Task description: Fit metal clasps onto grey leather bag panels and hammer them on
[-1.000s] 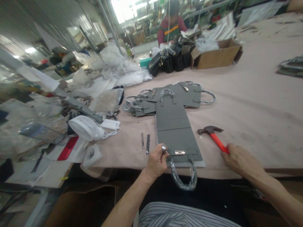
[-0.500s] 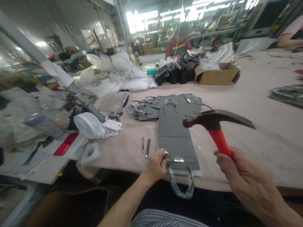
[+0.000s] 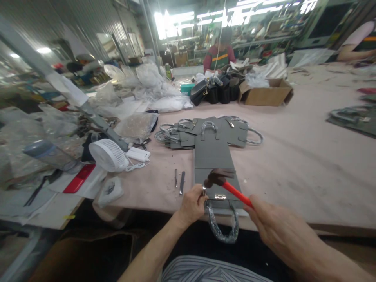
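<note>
My right hand [image 3: 268, 219] is wrapped around the red-orange handle of a claw hammer [image 3: 236, 192]. The hammer's dark head is over the grey bag panel [image 3: 212, 157], close to my left hand. My left hand [image 3: 190, 205] is closed at the panel's left edge, pinching a small shiny metal piece [image 3: 203, 189] whose kind I cannot make out. To the right of it, a metal plate [image 3: 220, 196] sits on the panel. A plastic-wrapped bag handle [image 3: 223, 236] hangs over the table's front edge. Two slim metal tools, a rod [image 3: 176, 178] and a flat bar [image 3: 182, 182], lie left of the panel.
Several grey bag panels with wrapped handles [image 3: 183, 137] are piled behind. A white fan [image 3: 108, 155] and a red box [image 3: 79, 178] stand left. Black bags [image 3: 216, 90] and a cardboard box [image 3: 266, 94] occupy the back, where a person [image 3: 219, 56] sits. More panels [image 3: 357, 117] lie right.
The hammer has come down and left from its raised position to just beside my left hand. My left hand keeps its pinch at the panel's edge. The view has shifted slightly.
</note>
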Demonstrator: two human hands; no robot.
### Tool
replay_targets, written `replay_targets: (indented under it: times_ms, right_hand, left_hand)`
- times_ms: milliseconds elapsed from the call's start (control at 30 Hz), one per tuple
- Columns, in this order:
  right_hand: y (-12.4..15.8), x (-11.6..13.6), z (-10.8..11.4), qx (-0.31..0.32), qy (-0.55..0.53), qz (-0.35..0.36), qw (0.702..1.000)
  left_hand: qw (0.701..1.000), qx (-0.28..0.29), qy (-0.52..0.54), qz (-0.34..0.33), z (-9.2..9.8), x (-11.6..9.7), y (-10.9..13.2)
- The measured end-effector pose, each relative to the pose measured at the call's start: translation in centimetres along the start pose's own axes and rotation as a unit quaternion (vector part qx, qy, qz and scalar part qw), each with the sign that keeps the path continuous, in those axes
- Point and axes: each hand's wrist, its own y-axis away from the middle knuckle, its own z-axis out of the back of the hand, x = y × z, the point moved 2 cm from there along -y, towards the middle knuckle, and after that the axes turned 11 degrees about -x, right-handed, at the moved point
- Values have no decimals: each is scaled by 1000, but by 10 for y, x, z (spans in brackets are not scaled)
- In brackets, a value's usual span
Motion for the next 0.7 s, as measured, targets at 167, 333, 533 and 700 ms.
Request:
replay_targets:
  times_ms: [167, 333, 533, 700]
  right_hand:
    - [7, -34, -7, 27, -48, -112, 992]
    - [2, -40, 3, 7, -87, -184, 979]
    - [-16, 11, 12, -106, -89, 12, 990]
    - [-4, -10, -4, 37, -41, -8, 998]
  left_hand:
    - [1000, 10, 1, 6, 0, 0, 2]
    - [1000, 17, -5, 6, -1, 3, 4]
    - [999, 10, -31, 9, -1, 5, 5]
    - [999, 16, -30, 3, -1, 4, 5]
